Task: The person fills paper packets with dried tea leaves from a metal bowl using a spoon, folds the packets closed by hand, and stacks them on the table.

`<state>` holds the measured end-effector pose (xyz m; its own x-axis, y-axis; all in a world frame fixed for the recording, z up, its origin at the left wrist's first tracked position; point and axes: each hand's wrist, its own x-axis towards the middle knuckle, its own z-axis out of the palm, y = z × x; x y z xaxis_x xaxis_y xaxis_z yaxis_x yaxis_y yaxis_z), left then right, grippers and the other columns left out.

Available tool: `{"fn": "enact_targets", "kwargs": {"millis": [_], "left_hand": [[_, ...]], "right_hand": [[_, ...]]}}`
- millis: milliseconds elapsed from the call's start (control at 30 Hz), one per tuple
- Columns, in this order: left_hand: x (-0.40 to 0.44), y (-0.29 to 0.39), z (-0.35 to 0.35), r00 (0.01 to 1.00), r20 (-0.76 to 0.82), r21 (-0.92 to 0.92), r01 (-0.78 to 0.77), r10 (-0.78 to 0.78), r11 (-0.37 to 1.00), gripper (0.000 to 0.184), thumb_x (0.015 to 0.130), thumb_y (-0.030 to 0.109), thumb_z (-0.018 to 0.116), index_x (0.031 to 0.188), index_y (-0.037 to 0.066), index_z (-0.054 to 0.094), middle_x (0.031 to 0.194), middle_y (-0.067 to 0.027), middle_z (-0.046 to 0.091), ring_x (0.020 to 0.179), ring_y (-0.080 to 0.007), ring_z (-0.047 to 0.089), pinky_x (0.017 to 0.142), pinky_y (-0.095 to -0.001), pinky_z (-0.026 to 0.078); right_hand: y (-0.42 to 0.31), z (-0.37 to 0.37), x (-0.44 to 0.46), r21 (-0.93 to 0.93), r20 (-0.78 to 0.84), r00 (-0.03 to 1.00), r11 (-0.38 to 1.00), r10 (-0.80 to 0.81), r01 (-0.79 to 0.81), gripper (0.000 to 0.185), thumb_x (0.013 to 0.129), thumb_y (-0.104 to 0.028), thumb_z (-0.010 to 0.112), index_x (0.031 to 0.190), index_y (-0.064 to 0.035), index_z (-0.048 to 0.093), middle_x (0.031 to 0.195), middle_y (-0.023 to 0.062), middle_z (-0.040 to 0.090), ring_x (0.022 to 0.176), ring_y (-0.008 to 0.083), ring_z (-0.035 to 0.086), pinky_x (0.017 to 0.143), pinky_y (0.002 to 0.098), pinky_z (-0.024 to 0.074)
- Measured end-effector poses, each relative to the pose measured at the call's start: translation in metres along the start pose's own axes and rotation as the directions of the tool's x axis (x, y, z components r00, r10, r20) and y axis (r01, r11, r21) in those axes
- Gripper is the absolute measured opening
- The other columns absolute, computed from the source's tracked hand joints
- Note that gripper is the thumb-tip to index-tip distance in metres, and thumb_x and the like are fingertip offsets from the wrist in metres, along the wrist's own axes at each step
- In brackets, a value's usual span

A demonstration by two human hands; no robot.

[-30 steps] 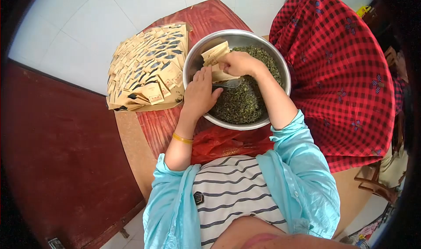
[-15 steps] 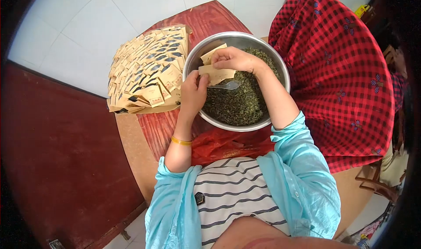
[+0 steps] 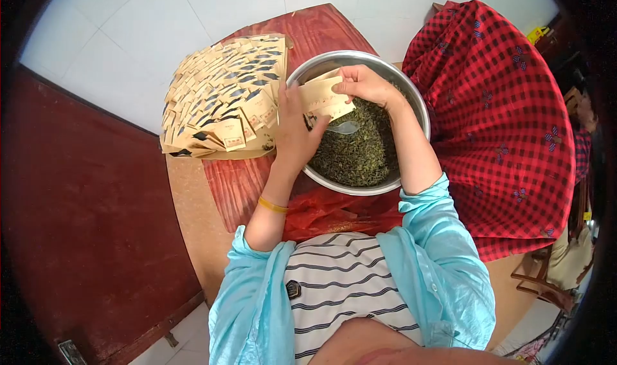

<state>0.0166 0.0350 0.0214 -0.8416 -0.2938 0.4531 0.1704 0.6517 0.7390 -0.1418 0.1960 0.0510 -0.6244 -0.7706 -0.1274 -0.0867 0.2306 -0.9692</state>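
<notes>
A metal basin point(image 3: 421, 136) holds dried green leaves point(image 3: 353, 156) that look like tea. Over it, my right hand point(image 3: 367, 87) pinches a small tan paper packet point(image 3: 315, 96) by its upper right part. Another bit of tan paper point(image 3: 329, 75) shows just behind that packet. My left hand point(image 3: 297, 127) is at the packet's left edge, fingers stretched upward and thumb apart; whether it touches the paper is unclear. Below the packet, a clear plastic spoon point(image 3: 345, 127) rests on the leaves, its handle partly hidden by my left hand.
To the left, a cardboard tray point(image 3: 257, 153) carries a large heap of tan packets point(image 3: 225, 88). Basin and tray stand on a red wood-grain board point(image 3: 225, 191). Red plastic point(image 3: 321, 214) lies near my body. A red checked cloth point(image 3: 495, 127) covers something at the right.
My left hand has gone from pinching the packet's left end to stretched fingers beside it. My right hand has shifted slightly right, and the packet is turned a little.
</notes>
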Motion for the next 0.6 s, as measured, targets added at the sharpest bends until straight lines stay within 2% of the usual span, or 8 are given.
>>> {"fn": "enact_targets", "kwargs": {"millis": [33, 167, 267, 333, 433, 533, 567, 600], "left_hand": [[-0.001, 0.001, -0.001, 0.99, 0.077, 0.237, -0.13, 0.115, 0.963, 0.082, 0.082, 0.022, 0.073, 0.147, 0.002, 0.027, 0.151, -0.0323, 0.021, 0.135, -0.0435, 0.037, 0.107, -0.0478, 0.038], [-0.001, 0.004, -0.003, 0.978, 0.091, 0.265, -0.205, 0.188, 0.942, 0.078, 0.08, 0.022, 0.076, 0.145, 0.004, 0.036, 0.152, -0.0311, 0.016, 0.143, -0.0443, 0.018, 0.115, -0.0472, 0.024], [-0.001, 0.003, -0.002, 0.96, 0.135, 0.291, -0.275, 0.246, 0.916, 0.075, 0.077, 0.021, 0.076, 0.141, 0.003, 0.04, 0.148, -0.026, 0.032, 0.134, -0.0447, 0.035, 0.111, -0.0475, 0.031], [-0.001, -0.003, 0.0, 0.956, 0.275, 0.142, -0.147, 0.104, 0.979, 0.068, 0.078, 0.022, 0.076, 0.136, 0.005, 0.045, 0.133, -0.0219, 0.051, 0.119, -0.0405, 0.05, 0.101, -0.0475, 0.04], [0.001, -0.006, 0.0, 0.961, 0.278, 0.11, -0.036, 0.004, 0.993, 0.064, 0.08, 0.022, 0.074, 0.134, 0.005, 0.046, 0.117, -0.0183, 0.06, 0.104, -0.0384, 0.058, 0.09, -0.0474, 0.046], [0.002, 0.0, -0.004, 0.968, 0.245, 0.042, 0.05, -0.059, 0.998, 0.063, 0.081, 0.022, 0.074, 0.133, 0.004, 0.046, 0.117, -0.0194, 0.061, 0.105, -0.0402, 0.058, 0.087, -0.0466, 0.048], [0.001, -0.001, -0.003, 0.968, 0.244, 0.042, 0.05, -0.058, 0.998, 0.063, 0.081, 0.022, 0.074, 0.133, 0.004, 0.046, 0.117, -0.0194, 0.061, 0.105, -0.0402, 0.058, 0.087, -0.0466, 0.048], [0.001, -0.004, -0.002, 0.974, 0.223, 0.018, 0.04, -0.043, 0.999, 0.065, 0.081, 0.022, 0.074, 0.135, 0.004, 0.043, 0.117, -0.0198, 0.06, 0.107, -0.0405, 0.058, 0.087, -0.0469, 0.048]], "right_hand": [[-0.002, 0.001, -0.002, -0.014, -0.005, 1.0, 1.0, 0.013, -0.013, 0.012, 0.089, -0.015, 0.067, 0.084, -0.0052, 0.061, 0.071, -0.0051, 0.056, 0.067, 0.0034, 0.054, 0.06, 0.0215, 0.0474], [-0.003, 0.0, -0.003, -0.167, 0.045, 0.999, 0.986, -0.005, 0.012, 0.009, 0.089, -0.011, 0.063, 0.082, -0.0049, 0.061, 0.069, -0.005, 0.056, 0.062, 0.0033, 0.053, 0.057, 0.0212, 0.0449], [-0.006, 0.006, -0.006, -0.171, 0.094, 0.995, 0.985, 0.009, 0.008, 0.01, 0.089, -0.012, 0.062, 0.082, -0.0053, 0.061, 0.066, -0.0048, 0.055, 0.059, 0.0033, 0.052, 0.055, 0.0207, 0.0426], [-0.007, 0.009, -0.006, -0.078, 0.165, 0.986, 0.996, -0.037, 0.05, 0.012, 0.09, -0.013, 0.061, 0.081, -0.0055, 0.062, 0.066, -0.0041, 0.056, 0.058, 0.0036, 0.053, 0.054, 0.0207, 0.0431], [-0.01, 0.015, -0.005, 0.081, 0.056, 0.998, 0.996, 0.032, -0.037, 0.014, 0.092, -0.016, 0.06, 0.083, -0.0061, 0.063, 0.066, -0.0026, 0.058, 0.057, 0.0052, 0.055, 0.054, 0.0211, 0.0448], [-0.005, 0.01, 0.003, 0.129, 0.005, 0.998, 0.99, 0.056, -0.056, 0.016, 0.091, -0.018, 0.062, 0.085, -0.0032, 0.063, 0.07, 0.0011, 0.062, 0.059, 0.0073, 0.058, 0.056, 0.0223, 0.0475], [-0.002, 0.012, 0.004, 0.128, 0.005, 0.998, 0.99, 0.055, -0.055, 0.016, 0.091, -0.018, 0.062, 0.085, -0.0032, 0.063, 0.07, 0.0011, 0.062, 0.059, 0.0073, 0.058, 0.056, 0.0223, 0.0475], [0.003, 0.015, 0.005, -0.128, 0.023, 0.993, 0.985, 0.117, -0.113, 0.017, 0.088, -0.02, 0.064, 0.09, -0.0027, 0.064, 0.074, 0.0047, 0.065, 0.063, 0.0122, 0.061, 0.06, 0.026, 0.0498]]}}
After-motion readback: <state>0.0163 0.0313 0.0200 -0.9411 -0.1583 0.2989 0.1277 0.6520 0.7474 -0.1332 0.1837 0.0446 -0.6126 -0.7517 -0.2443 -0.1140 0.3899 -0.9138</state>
